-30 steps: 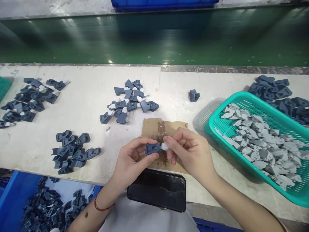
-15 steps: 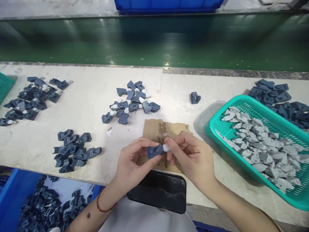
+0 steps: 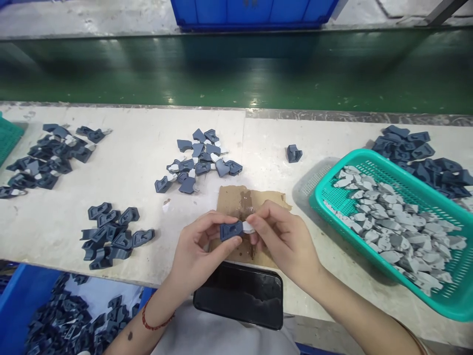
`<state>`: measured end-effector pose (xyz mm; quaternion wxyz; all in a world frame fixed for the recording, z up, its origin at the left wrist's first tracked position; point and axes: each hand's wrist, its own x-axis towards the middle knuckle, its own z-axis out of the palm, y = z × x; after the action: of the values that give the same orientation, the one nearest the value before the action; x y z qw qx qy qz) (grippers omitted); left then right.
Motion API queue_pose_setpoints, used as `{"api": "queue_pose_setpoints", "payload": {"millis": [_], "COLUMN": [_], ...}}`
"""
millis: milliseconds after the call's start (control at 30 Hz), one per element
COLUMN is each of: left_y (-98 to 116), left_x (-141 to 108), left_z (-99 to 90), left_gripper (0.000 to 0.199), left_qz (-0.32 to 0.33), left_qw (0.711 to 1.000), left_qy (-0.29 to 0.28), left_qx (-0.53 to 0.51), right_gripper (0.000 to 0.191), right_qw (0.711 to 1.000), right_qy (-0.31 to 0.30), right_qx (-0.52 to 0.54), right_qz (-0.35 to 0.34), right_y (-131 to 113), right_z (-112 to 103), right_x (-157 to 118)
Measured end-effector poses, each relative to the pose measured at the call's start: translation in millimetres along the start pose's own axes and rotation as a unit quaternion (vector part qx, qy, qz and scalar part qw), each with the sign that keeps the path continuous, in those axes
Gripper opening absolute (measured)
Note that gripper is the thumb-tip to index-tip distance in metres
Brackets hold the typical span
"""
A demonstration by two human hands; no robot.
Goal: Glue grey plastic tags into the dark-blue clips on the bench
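Observation:
Between the thumb and fingers of my left hand (image 3: 205, 244) is a dark blue-grey plastic part (image 3: 231, 230) with a recess in its face. My right hand (image 3: 283, 236) pinches a small light-grey plastic piece (image 3: 248, 227) at the right end of the dark part; the two pieces touch, and how deep one sits in the other is hidden. Both hands are above a torn, stained piece of brown cardboard (image 3: 271, 197). A black smartphone (image 3: 238, 296) lies just below them at the table's front edge.
At right stands a green basket (image 3: 318, 195) of light-grey pieces (image 3: 402, 217), with dark parts (image 3: 406, 143) behind it. Joined parts (image 3: 199, 158) lie in the middle and more (image 3: 48, 158) at left. A blue bin (image 3: 15, 301) sits lower left. A green conveyor belt (image 3: 236, 74) runs behind.
The light-grey piece now sits slightly closer against the dark part, and the dark part lies a little more level. The whole view has shifted slightly.

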<state>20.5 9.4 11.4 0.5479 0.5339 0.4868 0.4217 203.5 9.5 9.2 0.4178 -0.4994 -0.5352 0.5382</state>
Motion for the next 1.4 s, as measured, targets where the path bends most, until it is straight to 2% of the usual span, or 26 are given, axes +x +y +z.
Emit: {"api": "queue_pose_setpoints", "payload": {"millis": [67,200,333,467,567,700,967,1200,1400], "left_y": [3.2,6.5,5.6,5.5,5.6,5.1,4.8,3.0,1.1], "left_x": [1.3,1.8,-1.4,-5.9,-7.7,-7.1,-3.1,-1.3,-1.5], "left_z": [-3.5,-9.7,-9.7,-6.0,-5.1,-8.7,-10.8,-9.2,-5.7], "left_gripper": [0.013,0.012,0.011,0.012,0.013,0.014,0.018,0.023,0.019], "left_qz": [-0.015,-0.014,0.006,0.017,0.028,0.04,0.051,0.03,-0.002], "left_qw": [1.0,1.0,1.0,0.999,0.999,0.997,0.997,0.998,0.998], "left_qy": [0.002,-0.005,-0.01,0.003,0.007,-0.015,-0.04,-0.058,-0.057], "left_qx": [-0.006,0.017,0.027,0.027,0.042,0.058,0.05,0.026,0.005], "right_gripper": [0.028,0.03,0.036,0.038,0.037,0.036,0.033,0.032,0.035], "right_qw": [0.995,0.954,0.934,0.922,0.915,0.908,0.913,0.918,0.924], "right_qy": [-0.025,-0.09,-0.128,-0.127,-0.126,-0.137,-0.154,-0.168,-0.136], "right_qx": [-0.085,-0.233,-0.264,-0.284,-0.301,-0.32,-0.31,-0.308,-0.299], "right_qz": [-0.055,-0.165,-0.205,-0.233,-0.239,-0.234,-0.217,-0.187,-0.196], "right_y": [-2.1,-5.2,-5.1,-5.7,-6.8,-8.0,-11.9,-12.3,-15.7], "right_z": [-7.5,-17.1,-16.8,-15.6,-16.4,-17.0,-19.2,-20.9,-22.3], "right_x": [1.4,2.7,3.1,1.9,0.9,-0.2,-0.9,-1.6,-0.3]}}
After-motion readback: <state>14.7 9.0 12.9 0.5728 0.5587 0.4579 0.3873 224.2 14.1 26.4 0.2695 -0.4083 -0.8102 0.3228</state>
